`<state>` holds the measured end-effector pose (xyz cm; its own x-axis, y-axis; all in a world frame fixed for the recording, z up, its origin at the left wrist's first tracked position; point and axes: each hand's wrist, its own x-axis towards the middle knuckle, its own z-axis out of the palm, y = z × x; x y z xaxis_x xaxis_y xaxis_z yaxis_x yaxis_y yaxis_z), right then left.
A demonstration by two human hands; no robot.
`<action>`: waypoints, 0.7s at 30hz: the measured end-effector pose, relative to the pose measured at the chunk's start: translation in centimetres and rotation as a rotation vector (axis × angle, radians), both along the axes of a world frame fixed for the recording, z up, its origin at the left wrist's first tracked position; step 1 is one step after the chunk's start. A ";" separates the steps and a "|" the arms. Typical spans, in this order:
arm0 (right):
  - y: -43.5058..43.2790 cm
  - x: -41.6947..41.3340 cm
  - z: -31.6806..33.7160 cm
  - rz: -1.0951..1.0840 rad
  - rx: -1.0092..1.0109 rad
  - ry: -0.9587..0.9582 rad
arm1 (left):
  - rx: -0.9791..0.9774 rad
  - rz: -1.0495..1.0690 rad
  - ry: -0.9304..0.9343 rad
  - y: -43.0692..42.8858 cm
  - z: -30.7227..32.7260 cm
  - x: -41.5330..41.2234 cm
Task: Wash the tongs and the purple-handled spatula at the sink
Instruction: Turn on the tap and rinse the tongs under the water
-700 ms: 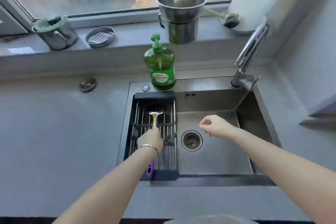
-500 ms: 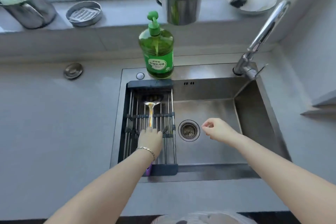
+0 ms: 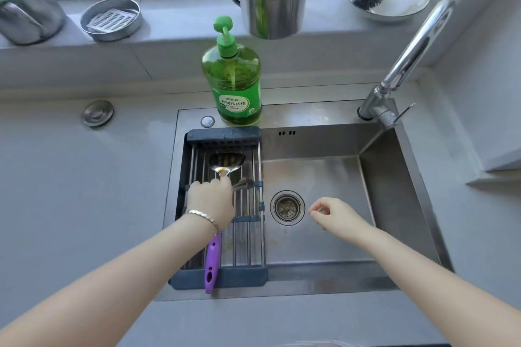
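Looking at the sink [image 3: 394, 205] first: the dark-framed rack [image 3: 222, 134] spans its left part, and both task tools sit on it. The purple-handled spatula [image 3: 213, 259] lies flat on the bars with its long axis running near to far. The metal blade points toward the far end of the rack, and the purple grip pokes out over the near frame.

Your left hand [image 3: 211, 201] is right on top of the shaft, just behind the blade, so it's clearly the nearer hand for this pickup. The fingers are bent down over the metal, but I honestly can't tell whether they've closed around it, since the hand hides that part. Your right hand [image 3: 335, 217] hovers over the basin just right of the drain [image 3: 287, 208]. It's loosely curled and holding nothing.

The tongs [image 3: 243, 183] only show as a metal tip just right of your left fingers, so I can't say which way they lie.

My guess is you're at the pickup step, with no washing done yet. The lift should come straight up, with the handle trailing toward you.
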<state>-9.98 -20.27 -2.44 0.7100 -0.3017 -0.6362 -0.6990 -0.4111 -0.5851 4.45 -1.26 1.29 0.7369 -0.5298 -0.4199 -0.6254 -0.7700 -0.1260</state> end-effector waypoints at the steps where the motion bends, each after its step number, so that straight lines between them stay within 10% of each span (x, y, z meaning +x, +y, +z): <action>1: -0.5 0.0 0.4 0.024 -0.012 -0.013 | -0.080 0.071 0.016 -0.6 1.2 -0.1; 8: -7.0 0.0 4.6 0.072 -0.219 -0.115 | -0.613 0.523 0.556 -8.1 5.1 -2.6; 12: -12.5 1.6 5.9 -0.278 -0.247 -0.169 | -0.848 0.750 0.865 -11.7 4.7 -4.1; 21: -19.9 7.1 5.2 -0.770 0.088 0.032 | -0.897 0.875 0.867 -15.1 4.2 -5.0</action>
